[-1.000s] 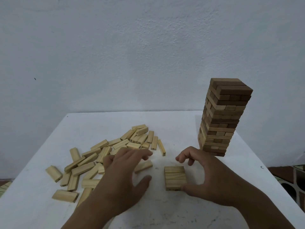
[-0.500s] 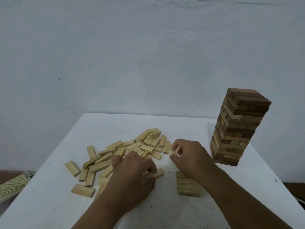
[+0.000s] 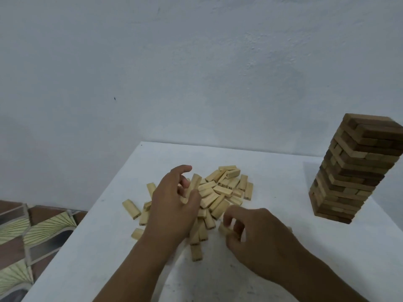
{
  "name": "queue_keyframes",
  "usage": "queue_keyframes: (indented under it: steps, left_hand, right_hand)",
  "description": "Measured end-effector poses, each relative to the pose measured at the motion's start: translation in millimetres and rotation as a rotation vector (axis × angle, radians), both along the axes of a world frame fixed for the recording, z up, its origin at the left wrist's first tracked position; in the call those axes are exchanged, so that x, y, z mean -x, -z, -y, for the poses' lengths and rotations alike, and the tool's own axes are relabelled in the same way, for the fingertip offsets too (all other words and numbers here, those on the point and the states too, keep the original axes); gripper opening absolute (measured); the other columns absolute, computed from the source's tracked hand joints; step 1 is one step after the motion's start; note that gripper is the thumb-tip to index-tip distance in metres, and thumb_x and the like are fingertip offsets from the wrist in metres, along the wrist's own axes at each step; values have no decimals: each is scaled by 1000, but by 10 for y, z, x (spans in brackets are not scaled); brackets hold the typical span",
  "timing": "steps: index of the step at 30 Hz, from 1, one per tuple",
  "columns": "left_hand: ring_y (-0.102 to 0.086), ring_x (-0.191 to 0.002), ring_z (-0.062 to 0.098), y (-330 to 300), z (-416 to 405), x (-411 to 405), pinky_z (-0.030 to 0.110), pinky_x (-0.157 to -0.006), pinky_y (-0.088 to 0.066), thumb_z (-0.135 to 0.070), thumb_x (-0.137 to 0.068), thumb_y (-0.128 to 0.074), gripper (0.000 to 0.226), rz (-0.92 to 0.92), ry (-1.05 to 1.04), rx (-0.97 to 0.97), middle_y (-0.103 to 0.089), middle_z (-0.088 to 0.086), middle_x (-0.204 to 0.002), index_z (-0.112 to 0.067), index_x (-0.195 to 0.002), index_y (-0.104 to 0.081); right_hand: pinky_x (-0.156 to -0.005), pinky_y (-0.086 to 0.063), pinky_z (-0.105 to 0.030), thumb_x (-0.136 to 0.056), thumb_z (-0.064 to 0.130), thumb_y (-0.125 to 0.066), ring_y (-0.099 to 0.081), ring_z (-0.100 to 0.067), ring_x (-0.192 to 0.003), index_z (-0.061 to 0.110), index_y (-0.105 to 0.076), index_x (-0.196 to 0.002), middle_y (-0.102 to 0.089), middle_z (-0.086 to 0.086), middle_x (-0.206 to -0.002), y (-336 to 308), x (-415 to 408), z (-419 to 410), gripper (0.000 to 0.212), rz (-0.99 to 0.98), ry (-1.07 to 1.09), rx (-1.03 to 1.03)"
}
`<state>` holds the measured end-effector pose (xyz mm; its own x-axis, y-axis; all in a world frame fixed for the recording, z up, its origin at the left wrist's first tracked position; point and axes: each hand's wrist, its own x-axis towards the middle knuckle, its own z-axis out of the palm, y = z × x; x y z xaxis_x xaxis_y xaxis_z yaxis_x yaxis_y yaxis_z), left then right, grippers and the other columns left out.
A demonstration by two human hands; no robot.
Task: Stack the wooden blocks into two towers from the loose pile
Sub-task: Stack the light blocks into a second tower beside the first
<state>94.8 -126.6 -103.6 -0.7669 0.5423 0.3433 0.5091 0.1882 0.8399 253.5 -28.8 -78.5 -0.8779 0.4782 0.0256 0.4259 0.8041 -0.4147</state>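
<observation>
The loose blocks (image 3: 220, 190) heaped near the middle of the desk (image 3: 283, 184) were pale, unfinished wood, matt, with faint grain. The tower (image 3: 353, 171) at the desk's right edge was wood as well, mixing pale blocks with darker brown ones, all dull rather than glossy. The desk top looked white and matt, slightly speckled. The wall (image 3: 196, 62) behind was rough, chalky plaster. The floor (image 3: 32, 232) past the left edge showed patterned tiles with a slight sheen.

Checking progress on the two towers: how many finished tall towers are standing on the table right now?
1. The tall tower stands at the table's far right. A second may be hidden under the right hand; the left hand holds a block over the loose pile.
</observation>
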Motion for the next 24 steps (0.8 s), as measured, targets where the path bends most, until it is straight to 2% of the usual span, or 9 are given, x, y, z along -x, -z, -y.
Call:
queue_keyframes:
  steps: [2,6,10,13,16,19,24]
  left_hand:
    - [-57,-82,10,-4,14,5,23,-70,-49,-14,-83,-65,42,35,10,-4,-56,-9,-88,-39,-116,-56]
    - [-56,-78,11,-9,10,0,20,-65,-46,-14,-82,-64,38,39,15,7,-55,-7,-83,-39,-110,-57]
    - [-54,-71,10,8,11,5,16,-58,-44,-14,-82,-63,36,52,10,-1,-54,-6,-80,-38,-108,-57]
    - [-52,-67,8,11,9,15,14,-58,-45,-12,-82,-62,35,55,2,-17,-55,-5,-81,-36,-108,-58]
    - [-51,-65,7,18,4,13,14,-56,-45,-12,-83,-62,34,59,0,-8,-55,-5,-81,-35,-108,-58]
    - [-50,-63,6,17,21,23,14,-54,-44,-12,-82,-63,34,60,9,0,-55,-4,-81,-34,-107,-59]
    - [-54,-69,13,-6,21,-17,15,-55,-43,-13,-79,-63,34,39,50,33,-55,-7,-83,-36,-104,-60]
  right_hand:
    - [-58,-43,-16,-87,40,-52,-55,-4,-71,36,-55,-97,-60,11,-78,34,-17,42,11,16,8,-95]
    - [-66,-49,-21,-88,45,-49,-52,-3,-72,35,-58,-98,-56,13,-80,105,-19,34,17,-47,45,-189]
    - [-72,-46,-16,-88,42,-51,-49,-3,-83,33,-64,-99,-55,17,-90,170,34,12,20,-86,26,-267]
    - [-67,-45,-19,-84,35,-53,-49,-6,-81,33,-68,-103,-54,13,-90,205,112,43,25,-129,-8,-311]
    - [-57,-45,-24,-76,33,-55,-47,-12,-74,35,-71,-103,-50,10,-81,264,152,122,31,-83,-43,-369]
    - [-60,-45,-23,-74,35,-59,-49,-12,-76,36,-71,-102,-53,11,-84,344,114,169,31,-43,-72,-342]
    - [-61,-49,-23,-69,43,-64,-52,-9,-77,32,-69,-81,-59,12,-87,345,-48,158,17,-70,-97,-306]
